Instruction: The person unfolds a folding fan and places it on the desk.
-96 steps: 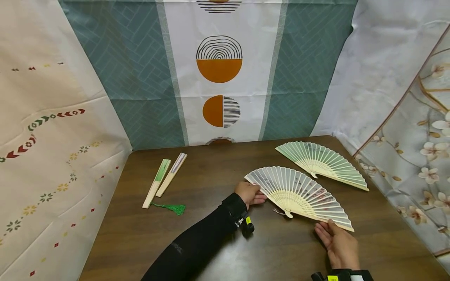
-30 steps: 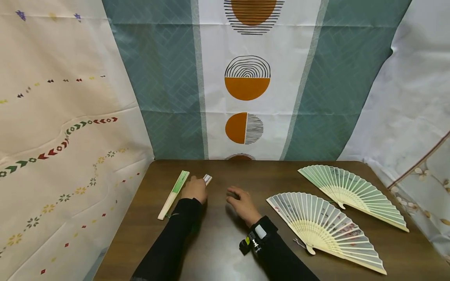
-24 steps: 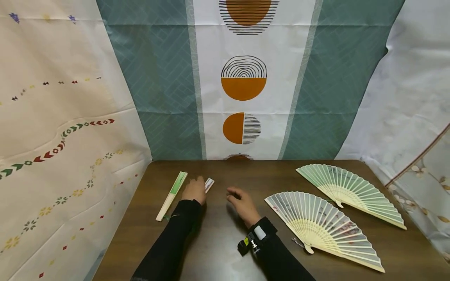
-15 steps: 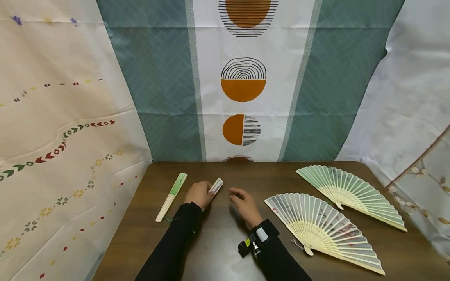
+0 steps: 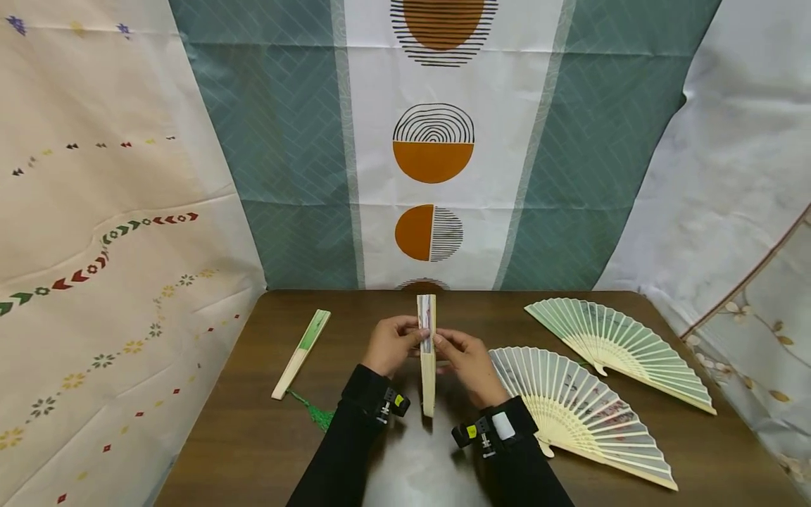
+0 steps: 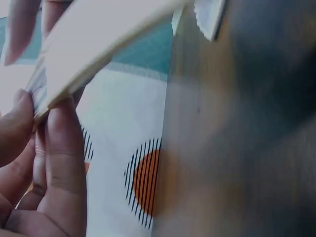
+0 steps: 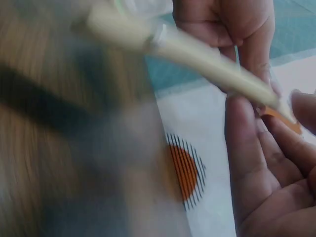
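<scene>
right hand (image 5: 470, 360) is now joining in, no longer empty, so both it and the left hand (image 5: 393, 346) are pinching the folded white fan (image 5: 428, 380) between them, pointing at 12 o'clock. i'm guessing the work is turning two-handed, with that fan staying folded while a folded green fan (image 5: 301, 355) is lying at 9, a spread green fan (image 5: 619, 346) at 3, a spread white fan (image 5: 576, 412) at 4.

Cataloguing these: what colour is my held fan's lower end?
The fan's lower end is cream, clearest in the head view.
</scene>
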`<act>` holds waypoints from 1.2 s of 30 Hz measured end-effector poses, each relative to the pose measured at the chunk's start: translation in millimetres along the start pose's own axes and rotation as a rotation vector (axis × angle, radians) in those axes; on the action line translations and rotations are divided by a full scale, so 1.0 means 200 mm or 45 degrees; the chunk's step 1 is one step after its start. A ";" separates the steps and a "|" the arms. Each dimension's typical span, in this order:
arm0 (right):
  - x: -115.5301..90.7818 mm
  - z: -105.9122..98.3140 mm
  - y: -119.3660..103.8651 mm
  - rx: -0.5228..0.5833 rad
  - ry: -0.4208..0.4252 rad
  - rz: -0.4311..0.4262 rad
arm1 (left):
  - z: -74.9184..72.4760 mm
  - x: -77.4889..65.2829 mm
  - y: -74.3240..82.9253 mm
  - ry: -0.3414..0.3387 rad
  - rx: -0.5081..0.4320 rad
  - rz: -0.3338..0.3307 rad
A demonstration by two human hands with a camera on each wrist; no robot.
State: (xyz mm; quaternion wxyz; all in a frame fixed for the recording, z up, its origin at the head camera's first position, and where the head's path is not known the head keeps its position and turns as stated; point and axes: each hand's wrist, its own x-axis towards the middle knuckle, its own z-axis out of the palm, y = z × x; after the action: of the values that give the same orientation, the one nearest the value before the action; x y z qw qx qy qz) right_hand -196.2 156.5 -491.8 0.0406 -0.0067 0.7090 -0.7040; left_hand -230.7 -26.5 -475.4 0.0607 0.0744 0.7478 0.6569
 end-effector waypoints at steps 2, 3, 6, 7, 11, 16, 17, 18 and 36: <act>0.00 -0.02 -0.01 -0.044 -0.007 0.005 | 0.02 0.01 -0.01 0.016 -0.037 -0.018; 0.00 -0.03 -0.01 -0.062 -0.011 0.006 | 0.03 0.01 -0.02 0.027 -0.044 -0.027; 0.00 -0.04 -0.02 -0.107 -0.036 -0.002 | 0.05 0.03 -0.03 0.054 -0.033 -0.037; 0.00 -0.04 -0.03 -0.117 -0.041 -0.003 | 0.05 0.04 -0.03 0.061 -0.024 -0.039; 0.00 -0.04 -0.03 -0.135 -0.026 -0.002 | 0.07 0.04 -0.02 0.070 0.007 -0.058; -0.01 -0.03 -0.03 -0.144 0.050 0.027 | 0.08 0.02 -0.02 0.042 0.026 -0.067; -0.01 -0.02 -0.03 -0.143 0.071 0.039 | 0.08 0.02 -0.02 0.041 0.027 -0.075; -0.01 -0.02 -0.03 -0.145 0.087 0.049 | 0.08 0.02 -0.03 0.039 0.027 -0.078; 0.00 -0.02 0.00 -0.054 0.255 0.091 | 0.04 0.02 -0.04 0.092 -0.097 -0.126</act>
State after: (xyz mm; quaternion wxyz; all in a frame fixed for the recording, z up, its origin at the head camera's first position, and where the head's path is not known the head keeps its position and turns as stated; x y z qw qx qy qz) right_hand -196.2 160.6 -491.9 -0.0054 0.0881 0.7239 -0.6842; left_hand -232.4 -18.5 -484.1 0.0689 0.0114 0.7268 0.6833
